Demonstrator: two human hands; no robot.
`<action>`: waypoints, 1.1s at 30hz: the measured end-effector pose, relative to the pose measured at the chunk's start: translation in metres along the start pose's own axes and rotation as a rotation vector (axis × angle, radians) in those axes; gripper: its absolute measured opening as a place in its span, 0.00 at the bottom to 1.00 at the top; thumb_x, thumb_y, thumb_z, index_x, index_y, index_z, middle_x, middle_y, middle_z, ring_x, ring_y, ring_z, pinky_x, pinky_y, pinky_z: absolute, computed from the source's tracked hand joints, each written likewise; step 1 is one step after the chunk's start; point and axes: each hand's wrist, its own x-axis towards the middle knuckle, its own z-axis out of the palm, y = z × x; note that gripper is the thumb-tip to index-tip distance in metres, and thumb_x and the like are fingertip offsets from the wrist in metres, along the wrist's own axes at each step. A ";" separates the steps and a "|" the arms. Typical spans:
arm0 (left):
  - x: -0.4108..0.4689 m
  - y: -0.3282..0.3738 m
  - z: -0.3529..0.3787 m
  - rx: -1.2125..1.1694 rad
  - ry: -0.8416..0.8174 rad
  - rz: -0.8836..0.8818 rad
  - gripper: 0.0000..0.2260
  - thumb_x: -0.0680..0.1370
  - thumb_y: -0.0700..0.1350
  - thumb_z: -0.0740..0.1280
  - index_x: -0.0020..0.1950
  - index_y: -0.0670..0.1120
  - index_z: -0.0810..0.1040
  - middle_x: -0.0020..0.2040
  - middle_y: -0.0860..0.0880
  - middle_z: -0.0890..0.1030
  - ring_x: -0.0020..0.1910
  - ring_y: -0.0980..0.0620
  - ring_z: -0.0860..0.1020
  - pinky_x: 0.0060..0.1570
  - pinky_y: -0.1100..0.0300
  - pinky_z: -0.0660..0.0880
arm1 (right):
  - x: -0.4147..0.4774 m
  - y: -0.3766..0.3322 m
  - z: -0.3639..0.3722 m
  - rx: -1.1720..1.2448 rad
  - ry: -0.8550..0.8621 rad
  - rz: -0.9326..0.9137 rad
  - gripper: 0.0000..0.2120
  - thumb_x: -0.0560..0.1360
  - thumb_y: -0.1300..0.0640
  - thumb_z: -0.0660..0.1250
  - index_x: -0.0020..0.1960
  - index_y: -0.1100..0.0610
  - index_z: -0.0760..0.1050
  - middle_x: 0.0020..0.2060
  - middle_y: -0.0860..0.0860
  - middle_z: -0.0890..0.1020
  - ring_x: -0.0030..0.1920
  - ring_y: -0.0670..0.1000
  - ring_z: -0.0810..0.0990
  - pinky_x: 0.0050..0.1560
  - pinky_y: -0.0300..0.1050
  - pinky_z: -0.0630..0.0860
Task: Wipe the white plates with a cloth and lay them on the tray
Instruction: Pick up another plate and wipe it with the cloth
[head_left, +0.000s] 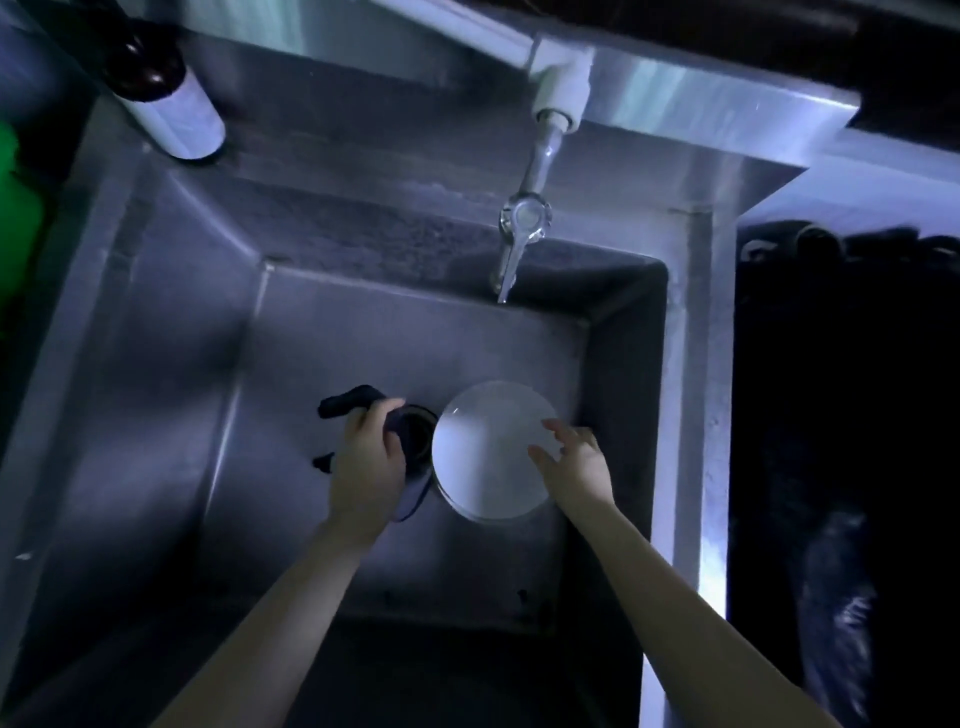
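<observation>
Round white plates (483, 457), seemingly stacked, lay on the floor of the deep stainless-steel sink (311, 353). The left hand (366, 462) gripped a dark crumpled cloth (345, 404). The right hand (579, 462) reached over the top plate's right edge, fingers (553, 428) spread wide and empty. The step looked like pick-up; next, a firm rim grip, then wiping

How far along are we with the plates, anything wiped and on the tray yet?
Done: nothing visibly; no tray is in view. In hand: the left hand grips a crumpled dark cloth, and the right hand, fingers spread, reaches onto the round white plates, seemingly stacked, lying in the stainless steel sink. Left: wiping them and laying them on the tray.
</observation>
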 end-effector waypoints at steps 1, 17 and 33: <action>0.001 -0.003 0.011 0.010 -0.026 0.001 0.19 0.79 0.33 0.57 0.66 0.46 0.75 0.63 0.42 0.75 0.54 0.41 0.78 0.48 0.58 0.68 | 0.007 0.005 0.004 -0.018 -0.015 0.012 0.24 0.80 0.52 0.66 0.74 0.52 0.68 0.69 0.57 0.69 0.64 0.60 0.73 0.63 0.52 0.74; 0.023 -0.008 0.106 0.157 -0.341 0.048 0.20 0.78 0.33 0.60 0.71 0.40 0.72 0.66 0.42 0.77 0.66 0.43 0.74 0.64 0.56 0.69 | 0.067 0.024 0.040 -0.117 0.028 0.207 0.28 0.79 0.53 0.65 0.77 0.51 0.60 0.72 0.56 0.62 0.70 0.61 0.64 0.65 0.55 0.69; 0.028 -0.009 0.079 0.042 -0.120 -0.037 0.13 0.73 0.41 0.71 0.55 0.50 0.80 0.39 0.56 0.77 0.40 0.55 0.75 0.36 0.67 0.67 | 0.054 0.022 0.011 0.240 -0.001 0.091 0.08 0.80 0.60 0.65 0.58 0.54 0.76 0.52 0.54 0.77 0.48 0.54 0.76 0.40 0.41 0.69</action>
